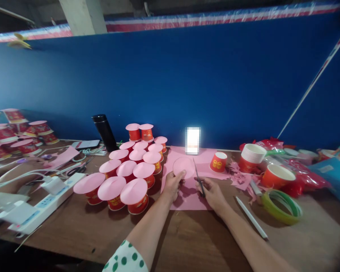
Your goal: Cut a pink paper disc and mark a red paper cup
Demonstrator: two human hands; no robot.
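Pinched in my left hand (pixel 174 185) is a round pink paper disc (pixel 183 166), thumb on top at its lower edge. My right hand (pixel 211 190) is closed round the handles of a pair of scissors (pixel 197 175), whose blades point away from me beside the disc's right edge. Under both hands lies pink paper (pixel 175 204) on the brown table. A red paper cup (pixel 218 161) stands upright just beyond my right hand. Left of my left hand, several red cups (pixel 137 204) stand in rows, topped with pink paper discs (pixel 134 190).
Pink scraps (pixel 242 179), a stack of cups (pixel 253 151), a white pen (pixel 252 219) and tape rolls (pixel 283 206) are on the right. A lit phone (pixel 193 140) leans against the blue partition (pixel 170 75). A black flask (pixel 104 132), a power strip (pixel 48 204) and another person's arm (pixel 22 170) are leftward.
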